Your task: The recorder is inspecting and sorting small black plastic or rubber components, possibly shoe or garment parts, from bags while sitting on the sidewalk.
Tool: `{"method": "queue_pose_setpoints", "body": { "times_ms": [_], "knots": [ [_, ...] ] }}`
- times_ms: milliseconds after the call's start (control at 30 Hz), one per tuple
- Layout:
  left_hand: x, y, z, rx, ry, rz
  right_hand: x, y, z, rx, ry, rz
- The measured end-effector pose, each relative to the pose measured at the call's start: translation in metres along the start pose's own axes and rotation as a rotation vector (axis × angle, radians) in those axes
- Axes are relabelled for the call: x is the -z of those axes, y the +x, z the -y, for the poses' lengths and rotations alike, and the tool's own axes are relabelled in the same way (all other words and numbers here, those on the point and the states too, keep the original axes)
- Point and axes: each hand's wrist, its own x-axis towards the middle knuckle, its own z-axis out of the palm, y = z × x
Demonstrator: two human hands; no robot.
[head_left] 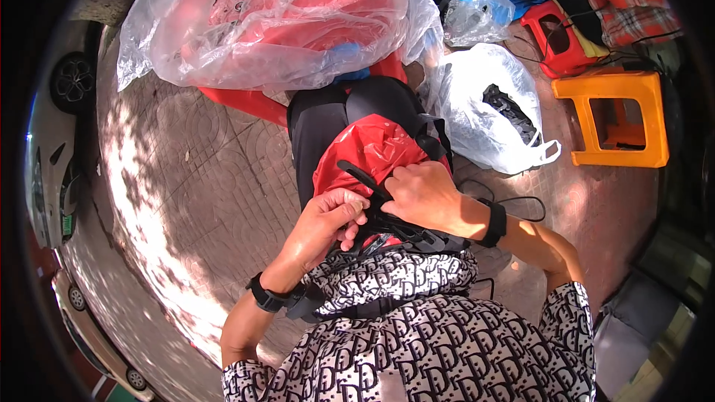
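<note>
Both my hands meet over my lap, above a red plastic bag (376, 141) spread across my dark-clothed thighs. A flat black strip (360, 176) runs slantwise between them, its rounded free end pointing up and left. My right hand (423, 195) has its fingers curled round the lower part of this strip. My left hand (335, 219) pinches thumb against fingers close beside it, and whatever sits in that pinch is too small to make out. Several more black strips (424, 240) lie heaped on my lap below the hands, partly covered by them.
A big clear plastic bag (186, 52) rests over a red table ahead. To the right stand a white plastic bag (477, 115) with black pieces inside, an orange stool (611, 158) and a red stool (558, 67). A person's plaid sleeve (633, 0) shows far right; parked cars line the left.
</note>
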Motion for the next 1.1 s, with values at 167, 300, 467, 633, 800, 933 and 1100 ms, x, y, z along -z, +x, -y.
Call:
{"method": "queue_pose_setpoints", "body": {
  "times_ms": [167,300,467,633,800,933,1100],
  "knots": [
    [0.001,-0.008,0.002,-0.054,0.018,-0.076,0.018,0.006,-0.003,-0.02,0.247,-0.058],
    [-0.005,-0.017,-0.014,-0.31,0.039,-0.093,0.042,0.009,-0.002,0.002,0.267,0.011],
    [-0.014,-0.007,-0.034,-0.178,-0.044,0.018,0.052,0.012,0.005,0.082,0.427,-0.096],
    [-0.034,0.008,-0.033,-0.202,0.08,0.063,0.074,0.022,0.018,0.052,0.548,-0.183],
    [-0.045,0.015,-0.037,-0.2,-0.12,0.158,0.088,0.02,0.006,-0.048,0.76,-0.205],
    [-0.038,0.014,-0.048,-0.249,-0.405,0.26,0.094,0.011,-0.02,-0.062,0.572,-0.325],
    [-0.023,0.011,-0.04,-0.273,-0.359,0.251,0.093,0.008,-0.019,0.069,0.405,-0.435]
  ]
}}
